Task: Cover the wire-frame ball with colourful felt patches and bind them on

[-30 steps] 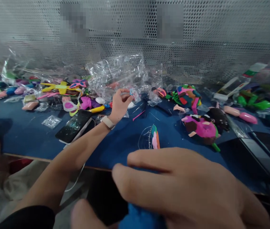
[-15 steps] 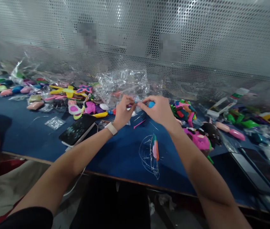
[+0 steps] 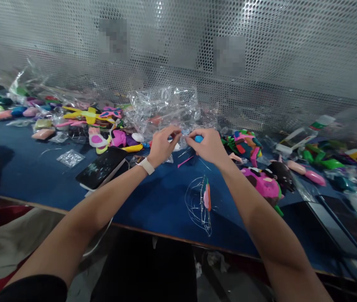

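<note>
Both my arms reach out over a blue table. My left hand, with a white watch on its wrist, is closed in a pinch on a small clear plastic bag. My right hand meets it from the right, fingers closed, with a small blue piece pinched between them at the bag. The two hands touch at their fingertips, just in front of a heap of crumpled clear wrappers.
A phone lies left of my left forearm. A bagged pink and orange piece lies near the table's front edge. Colourful soft toy pieces are strewn left and right. A perforated metal screen closes the back. A dark tablet lies at right.
A second ago my right hand was close to the camera holding something blue. It has since reached out to my left hand at the clear bag. The view shifted slightly.
</note>
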The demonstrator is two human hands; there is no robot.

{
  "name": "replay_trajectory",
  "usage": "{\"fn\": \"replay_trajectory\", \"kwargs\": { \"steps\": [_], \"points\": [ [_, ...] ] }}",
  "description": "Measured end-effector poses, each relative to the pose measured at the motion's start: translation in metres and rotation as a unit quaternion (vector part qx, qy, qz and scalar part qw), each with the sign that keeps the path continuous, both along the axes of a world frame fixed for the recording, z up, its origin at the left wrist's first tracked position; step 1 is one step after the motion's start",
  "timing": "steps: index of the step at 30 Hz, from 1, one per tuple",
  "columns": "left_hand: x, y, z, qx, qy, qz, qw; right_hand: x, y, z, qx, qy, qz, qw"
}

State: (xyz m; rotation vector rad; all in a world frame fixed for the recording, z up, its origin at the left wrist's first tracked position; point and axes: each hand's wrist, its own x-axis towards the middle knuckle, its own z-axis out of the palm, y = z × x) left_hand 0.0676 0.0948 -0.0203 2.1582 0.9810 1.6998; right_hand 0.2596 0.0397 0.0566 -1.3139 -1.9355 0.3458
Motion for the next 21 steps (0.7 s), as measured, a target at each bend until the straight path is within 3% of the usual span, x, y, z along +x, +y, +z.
{"fn": "replay_trajectory", "kwargs": {
  "steps": [4,9,14,17,21],
  "points": [
    [-0.001,0.003,-0.002,0.015,0.033,-0.003,0.999,0.007,0.004,0.0,0.043,-0.073,-0.021,0.996],
    [-0.004,0.006,-0.002,0.04,0.102,-0.002,0.994,0.014,0.009,-0.002,0.041,-0.116,-0.037,0.992],
    [-0.002,0.007,-0.004,0.023,0.112,0.001,0.993,0.017,0.013,-0.008,0.051,-0.154,-0.042,0.986],
    [-0.001,0.009,-0.004,-0.01,0.085,-0.016,0.996,0.019,0.015,-0.011,0.055,-0.166,-0.047,0.984],
    [0.004,0.012,-0.002,-0.123,-0.023,-0.117,0.985,0.024,0.021,-0.015,0.066,-0.168,-0.048,0.982]
  ]
}}
